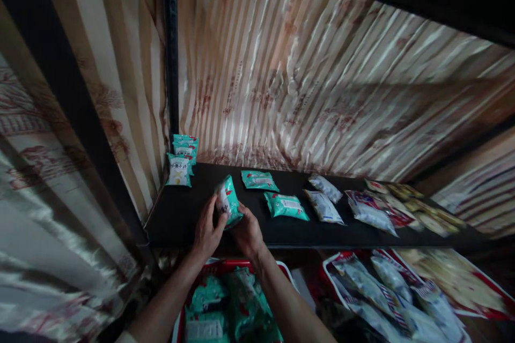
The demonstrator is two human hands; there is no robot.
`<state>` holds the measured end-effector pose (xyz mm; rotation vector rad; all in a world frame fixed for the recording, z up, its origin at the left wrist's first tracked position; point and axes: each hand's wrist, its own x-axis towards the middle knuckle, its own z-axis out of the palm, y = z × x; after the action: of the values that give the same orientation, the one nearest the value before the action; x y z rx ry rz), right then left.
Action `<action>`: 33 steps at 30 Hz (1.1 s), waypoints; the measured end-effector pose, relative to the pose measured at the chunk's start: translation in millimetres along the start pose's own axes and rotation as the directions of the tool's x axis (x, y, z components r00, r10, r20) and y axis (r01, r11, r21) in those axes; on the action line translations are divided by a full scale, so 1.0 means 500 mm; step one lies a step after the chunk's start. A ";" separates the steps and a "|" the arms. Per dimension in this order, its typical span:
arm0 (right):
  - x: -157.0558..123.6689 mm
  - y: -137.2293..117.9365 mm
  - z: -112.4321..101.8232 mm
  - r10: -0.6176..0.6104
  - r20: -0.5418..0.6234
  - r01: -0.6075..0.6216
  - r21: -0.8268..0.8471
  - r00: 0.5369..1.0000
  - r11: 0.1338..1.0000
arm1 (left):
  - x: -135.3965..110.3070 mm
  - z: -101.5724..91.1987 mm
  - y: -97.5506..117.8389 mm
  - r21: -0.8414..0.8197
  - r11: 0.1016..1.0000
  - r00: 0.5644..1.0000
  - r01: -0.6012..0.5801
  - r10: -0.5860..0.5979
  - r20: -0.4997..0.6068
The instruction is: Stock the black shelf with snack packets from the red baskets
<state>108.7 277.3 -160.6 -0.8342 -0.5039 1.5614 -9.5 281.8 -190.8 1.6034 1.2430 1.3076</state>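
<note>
A teal and white snack bag (227, 202) is held between my two hands just above the front of a black shelf (177, 228). My left hand (208, 228) grips its left side, thumb across the front. My right hand (248, 229) closes on its lower right edge, its fingers partly hidden behind the bag. To the left, a row of matching teal bags (179, 170) stands upright in the shelf corner. Right of my hands, two more teal bags, one at the back (259, 180) and one nearer (286, 206), lie flat.
White-blue packets (325, 207), red-white packets (372, 214) and yellowish packets (436, 217) lie farther right on the shelf. Below are a red-lined basket (287, 270) of teal bags and another basket (330, 278) of white-blue packets. A dark post (172, 64) rises at the left corner.
</note>
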 end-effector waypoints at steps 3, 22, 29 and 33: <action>0.001 -0.001 0.017 0.077 0.021 -0.079 0.085 0.997 0.993 | 0.000 -0.008 -0.002 0.042 0.996 0.996 -0.081 0.082 -0.023; 0.055 -0.030 0.021 0.335 0.112 -0.349 0.150 0.936 0.925 | 0.007 -0.063 0.024 0.435 0.841 0.937 -0.323 0.350 0.020; 0.082 -0.029 0.011 0.370 0.184 -0.387 0.062 0.911 0.920 | 0.020 -0.082 0.016 0.436 0.835 0.923 -0.335 0.384 -0.026; 0.091 -0.016 0.008 0.390 0.221 -0.408 0.040 0.894 0.912 | 0.025 -0.076 0.008 0.422 0.861 0.928 -0.284 0.357 -0.104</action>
<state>110.6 323.6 -162.5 -0.7411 -0.4272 2.0531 -45.0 290.7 -174.6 2.0960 1.4696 1.4977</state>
